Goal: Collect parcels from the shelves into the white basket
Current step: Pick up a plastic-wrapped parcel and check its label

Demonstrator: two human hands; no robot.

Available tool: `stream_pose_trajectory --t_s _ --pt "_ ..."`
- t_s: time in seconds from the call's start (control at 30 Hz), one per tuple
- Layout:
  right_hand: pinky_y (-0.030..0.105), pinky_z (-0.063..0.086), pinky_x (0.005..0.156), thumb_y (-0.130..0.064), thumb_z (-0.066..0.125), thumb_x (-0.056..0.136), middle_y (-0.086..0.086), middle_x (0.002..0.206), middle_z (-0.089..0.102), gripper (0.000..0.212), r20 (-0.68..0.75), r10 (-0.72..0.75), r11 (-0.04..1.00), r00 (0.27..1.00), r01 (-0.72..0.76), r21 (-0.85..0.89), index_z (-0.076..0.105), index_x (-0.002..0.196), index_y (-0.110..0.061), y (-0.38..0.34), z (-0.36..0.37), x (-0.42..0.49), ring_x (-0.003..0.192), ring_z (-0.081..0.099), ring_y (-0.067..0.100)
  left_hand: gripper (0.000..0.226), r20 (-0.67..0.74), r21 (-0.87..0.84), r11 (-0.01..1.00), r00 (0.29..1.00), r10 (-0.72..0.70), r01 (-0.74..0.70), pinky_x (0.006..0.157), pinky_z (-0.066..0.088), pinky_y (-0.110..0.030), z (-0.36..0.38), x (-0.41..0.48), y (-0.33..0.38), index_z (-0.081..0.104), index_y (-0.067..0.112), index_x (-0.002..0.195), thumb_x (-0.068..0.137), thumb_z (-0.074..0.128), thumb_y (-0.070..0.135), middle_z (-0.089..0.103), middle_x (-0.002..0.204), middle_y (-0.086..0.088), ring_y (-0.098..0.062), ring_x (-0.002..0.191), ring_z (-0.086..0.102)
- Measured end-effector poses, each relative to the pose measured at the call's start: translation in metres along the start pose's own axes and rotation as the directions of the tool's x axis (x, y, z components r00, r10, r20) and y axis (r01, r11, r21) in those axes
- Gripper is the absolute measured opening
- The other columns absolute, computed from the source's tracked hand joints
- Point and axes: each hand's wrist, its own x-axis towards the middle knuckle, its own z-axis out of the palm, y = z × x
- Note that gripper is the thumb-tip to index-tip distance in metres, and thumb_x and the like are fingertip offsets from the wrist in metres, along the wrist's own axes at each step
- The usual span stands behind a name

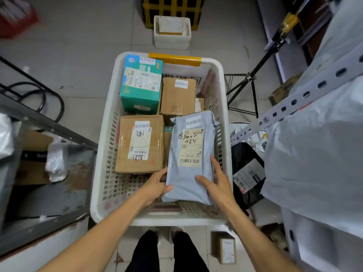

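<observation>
A white perforated plastic basket (97, 193) fills the centre of the frame, with a teal printed carton (140, 85) and a labelled brown cardboard box (122, 154) packed along its left side. A grey plastic mailer bag (186, 179) lies centre right beside the basket wall, apparently being settled into the gap. The left hand (155, 186) and right hand (219, 185) each grip a near corner; bare mesh remains lower left.

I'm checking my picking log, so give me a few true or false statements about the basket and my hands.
1. Left hand and right hand both hold the grey bag. True.
2. The basket is empty. False: it holds several boxes.
3. The teal box sits in the basket's far left corner. True.
4. The grey bag lies on a shelf. False: it is over the basket.
5. Yellow tape marks the basket's far rim. True.
</observation>
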Motion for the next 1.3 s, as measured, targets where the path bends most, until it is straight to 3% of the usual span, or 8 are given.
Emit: stream_pose_trajectory --t_s 0.2,0.3,0.43,0.67,0.87,1.0,1.1,1.3 --pt "0.031 0.045 0.102 -0.023 0.078 0.079 -0.009 0.139 0.049 0.080 -0.070 -0.085 0.993 0.994 0.091 0.079 0.037 0.146 -0.036 -0.009 -0.005 -0.011 0.117 0.050 0.005 0.067 0.077 0.129 0.992 0.997 0.003 -0.013 0.092 0.052 -0.029 -0.006 -0.001 0.013 0.041 0.017 0.142 0.085 0.062 -0.010 0.056 0.129 0.002 -0.020 0.114 0.058" --pt "0.040 0.040 0.104 -0.039 0.073 0.077 0.009 0.134 0.048 0.081 -0.157 -0.087 0.973 0.984 0.050 -0.226 0.033 0.148 -0.039 -0.009 0.004 -0.009 0.125 0.043 0.024 0.061 -0.049 0.270 0.962 0.997 0.057 -0.042 0.084 0.051 -0.021 -0.003 0.006 0.024 0.047 0.008 0.136 0.081 0.068 -0.007 0.059 0.116 -0.004 -0.019 0.104 0.060" --pt "0.043 0.036 0.097 -0.052 0.057 0.084 0.023 0.129 0.035 0.081 -0.167 -0.070 0.728 0.983 -0.064 -0.683 0.016 0.152 -0.036 -0.016 0.018 0.000 0.118 0.035 0.039 0.050 -0.136 0.502 0.859 0.972 0.189 -0.097 0.104 0.042 -0.039 -0.002 0.017 0.036 0.054 0.013 0.130 0.082 0.070 0.008 0.058 0.106 0.001 -0.022 0.108 0.056" --pt "0.052 0.036 0.097 -0.055 0.052 0.090 0.030 0.138 0.028 0.082 -0.225 -0.054 0.456 0.973 -0.177 -0.872 0.003 0.153 -0.032 -0.002 0.049 0.043 0.123 0.033 0.043 0.044 -0.088 0.637 0.753 0.955 0.284 -0.165 0.092 0.050 -0.034 -0.013 0.021 0.049 0.056 0.018 0.128 0.085 0.065 0.013 0.060 0.110 -0.002 -0.018 0.094 0.061" --pt "0.046 0.042 0.098 -0.040 0.053 0.096 0.030 0.143 0.023 0.080 -0.187 0.049 0.445 0.981 -0.189 -0.876 0.000 0.154 -0.024 0.027 0.073 0.079 0.126 0.032 0.043 0.047 -0.063 0.720 0.668 0.941 0.333 -0.188 0.091 0.050 -0.032 -0.025 0.023 0.049 0.055 0.021 0.128 0.084 0.065 0.011 0.058 0.110 0.001 -0.014 0.095 0.058" --pt "0.045 0.037 0.107 -0.032 0.044 0.101 0.027 0.154 0.004 0.072 0.006 0.089 0.377 0.996 -0.029 -0.926 -0.003 0.154 -0.025 0.045 0.077 0.098 0.140 0.016 0.046 0.047 -0.030 0.757 0.619 0.936 0.350 -0.208 0.093 0.049 -0.035 -0.025 0.030 0.052 0.055 0.020 0.130 0.084 0.065 0.013 0.060 0.113 -0.001 -0.015 0.097 0.059" --pt "0.045 0.024 0.115 -0.020 0.046 0.097 0.018 0.158 -0.017 0.081 0.104 0.100 0.404 0.990 0.055 -0.913 -0.012 0.154 -0.024 0.050 0.074 0.110 0.147 -0.008 0.040 0.046 -0.025 0.770 0.603 0.934 0.355 -0.209 0.093 0.049 -0.036 -0.026 0.036 0.053 0.056 0.020 0.129 0.085 0.064 0.013 0.061 0.113 -0.002 -0.016 0.096 0.060" --pt "0.048 0.030 0.111 -0.008 0.043 0.097 0.005 0.159 -0.024 0.080 0.180 0.215 0.498 0.960 0.051 -0.866 -0.008 0.153 -0.034 0.042 0.060 0.143 0.147 -0.007 0.037 0.049 0.021 0.871 0.448 0.927 0.376 -0.201 0.096 0.048 -0.035 -0.030 0.039 0.047 0.053 0.020 0.132 0.085 0.065 0.015 0.061 0.123 -0.005 -0.019 0.110 0.058"
